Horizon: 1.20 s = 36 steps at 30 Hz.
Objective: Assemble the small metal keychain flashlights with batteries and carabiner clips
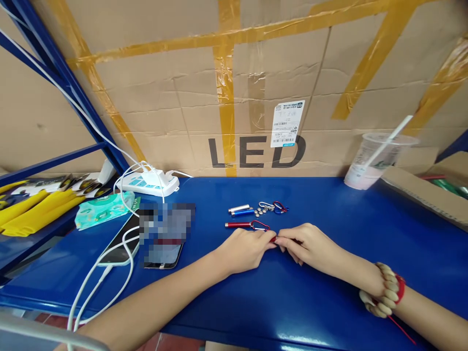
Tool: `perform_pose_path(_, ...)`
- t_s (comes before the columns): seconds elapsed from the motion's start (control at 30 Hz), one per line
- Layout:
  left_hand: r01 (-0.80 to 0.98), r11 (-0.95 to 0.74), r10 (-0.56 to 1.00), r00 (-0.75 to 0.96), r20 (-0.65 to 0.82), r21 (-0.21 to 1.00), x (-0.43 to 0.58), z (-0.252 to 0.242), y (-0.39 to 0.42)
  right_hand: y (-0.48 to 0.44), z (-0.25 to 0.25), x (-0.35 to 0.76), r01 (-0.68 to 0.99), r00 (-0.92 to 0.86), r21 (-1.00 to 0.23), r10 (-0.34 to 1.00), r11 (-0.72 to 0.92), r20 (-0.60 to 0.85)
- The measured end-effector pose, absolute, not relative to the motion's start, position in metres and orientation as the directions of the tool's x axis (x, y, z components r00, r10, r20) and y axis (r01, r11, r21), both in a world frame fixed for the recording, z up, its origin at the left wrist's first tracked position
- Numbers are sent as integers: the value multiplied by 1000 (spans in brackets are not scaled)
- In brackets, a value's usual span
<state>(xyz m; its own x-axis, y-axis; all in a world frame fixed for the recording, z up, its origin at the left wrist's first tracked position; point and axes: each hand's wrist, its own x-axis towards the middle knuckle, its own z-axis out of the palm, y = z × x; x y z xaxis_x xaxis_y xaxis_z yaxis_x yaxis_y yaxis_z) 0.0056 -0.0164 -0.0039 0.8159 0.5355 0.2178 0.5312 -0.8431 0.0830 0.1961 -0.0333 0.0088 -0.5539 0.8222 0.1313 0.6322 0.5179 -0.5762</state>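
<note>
My left hand (pixel 246 248) is closed around a red mini flashlight (pixel 273 240), of which just a short end shows. Against that end, the fingertips of my right hand (pixel 309 246) are pinched together; whatever lies between them is too small to make out. Just beyond my left hand lies another red mini flashlight (pixel 238 224) with a red carabiner clip (pixel 260 225) at its end. Behind it are a silver tube (pixel 239 207) and a blue tube (pixel 243 213), side by side. Several small button cells (pixel 259 213) sit beside them, near a silver carabiner (pixel 266 205) and a red carabiner (pixel 281 206).
Phones (pixel 164 256) and white cables (pixel 127 243) lie left on the blue table (pixel 314 302). A power strip (pixel 166 185) and a tissue pack (pixel 104 210) sit behind. A plastic cup with a straw (pixel 369 165) stands back right, before a large cardboard box (pixel 183 107).
</note>
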Motion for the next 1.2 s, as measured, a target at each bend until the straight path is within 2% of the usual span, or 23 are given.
perform_pose_path(0.07,535,-840,541,811,223,94,6,-4,-16,-34,8,195,614,-526,-644,845,457,99)
perform_pose_path(0.17,536,-838,544,808,226,102,6,-4,-15,-35,9,194,619,-512,-637,851,459,116)
perform_pose_path(0.37,538,-819,573,771,276,199,10,-3,-16,-34,18,200,688,-572,-355,774,634,274)
perform_pose_path(0.47,520,-812,582,763,281,266,11,0,-17,-33,20,204,689,-604,-269,739,672,299)
perform_pose_path(0.77,547,-770,631,728,269,328,11,-4,-18,-27,20,207,681,-608,-313,749,663,263)
perform_pose_path(0.9,610,-711,699,669,254,350,13,-2,-21,-26,21,208,692,-591,-259,735,674,333)
perform_pose_path(1.0,626,-688,722,645,252,368,14,-1,-21,-27,21,210,689,-561,-270,731,673,389)
perform_pose_path(1.2,607,-713,697,669,257,351,15,0,-20,-26,20,211,674,-578,-273,720,687,384)
